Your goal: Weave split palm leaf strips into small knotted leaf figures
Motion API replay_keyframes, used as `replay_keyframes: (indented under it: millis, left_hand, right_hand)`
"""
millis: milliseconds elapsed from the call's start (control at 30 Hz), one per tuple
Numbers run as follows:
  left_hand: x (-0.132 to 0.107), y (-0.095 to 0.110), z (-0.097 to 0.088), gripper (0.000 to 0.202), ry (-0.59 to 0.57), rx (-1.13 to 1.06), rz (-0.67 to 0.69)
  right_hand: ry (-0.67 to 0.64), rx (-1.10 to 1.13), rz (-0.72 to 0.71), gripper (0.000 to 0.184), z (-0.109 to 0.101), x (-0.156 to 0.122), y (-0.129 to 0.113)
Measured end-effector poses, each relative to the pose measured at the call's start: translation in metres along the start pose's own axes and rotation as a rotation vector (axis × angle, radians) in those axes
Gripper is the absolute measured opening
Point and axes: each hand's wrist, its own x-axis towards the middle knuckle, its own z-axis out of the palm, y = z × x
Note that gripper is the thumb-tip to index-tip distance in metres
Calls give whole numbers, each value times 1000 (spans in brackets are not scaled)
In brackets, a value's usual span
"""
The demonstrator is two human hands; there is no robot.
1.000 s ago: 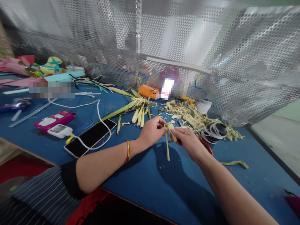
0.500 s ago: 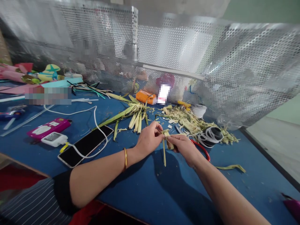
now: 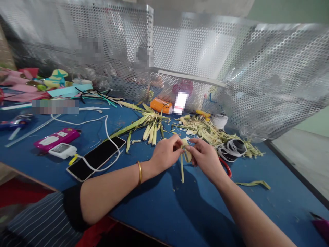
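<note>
My left hand (image 3: 166,153) and my right hand (image 3: 207,158) meet over the blue table (image 3: 159,202), both pinching a small folded piece of pale palm-leaf strip (image 3: 185,151). One loose end of the strip hangs down to the tabletop between my wrists. A gold bangle sits on my left wrist. Just beyond my hands lies a bundle of green and yellow leaf stalks (image 3: 147,125). A heap of leaf trimmings (image 3: 209,130) lies to its right.
Red-handled scissors (image 3: 226,164) lie under my right hand. A phone (image 3: 96,157) on a white cable, a white charger (image 3: 61,150) and a pink device (image 3: 56,136) lie left. An orange box (image 3: 161,105), a ribbon roll (image 3: 232,147) and a perforated metal screen (image 3: 231,72) stand behind.
My hands stay together on the folded strip, with the fingers shifting slightly as they work it. The view has swayed a little.
</note>
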Motion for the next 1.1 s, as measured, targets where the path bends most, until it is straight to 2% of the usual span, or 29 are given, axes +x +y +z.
replay_keyframes:
  millis: [67,133,367,467,533,633,767,833,933,1100]
  left_hand:
    - [-1,3,-1,8,-33,10,25]
    - [-3,5,-2,7,-60,22,41]
    - [-5,7,-1,7,-127,-25,39]
    - [-6,9,1,9,-243,-184,37]
    - [-6,10,3,11,-328,-324,-24]
    - [-5,11,4,15,-391,-456,-193]
    - [-4,12,0,5,-496,-455,-260]
    - [-5,12,-1,12,-557,-451,-260]
    - [-7,11,-1,12,-641,-469,-270]
    - [-7,10,0,10,-645,-488,-262]
  right_hand:
    - [-87,89,61,37,-1,0,-4]
    - [-120,154,106,40,-2,-1,-7]
    - [-11,159,37,34,-7,2,-5]
    - [49,168,13,32,-11,4,-3]
    - [97,176,-10,31,-13,5,-3]
    - [131,204,-16,33,-14,5,-3]
    - [150,246,35,37,-15,5,-9]
    - [166,305,86,36,-15,5,-12]
    - [187,414,131,34,-15,6,-14]
    - [226,500,20,28,-12,6,-10]
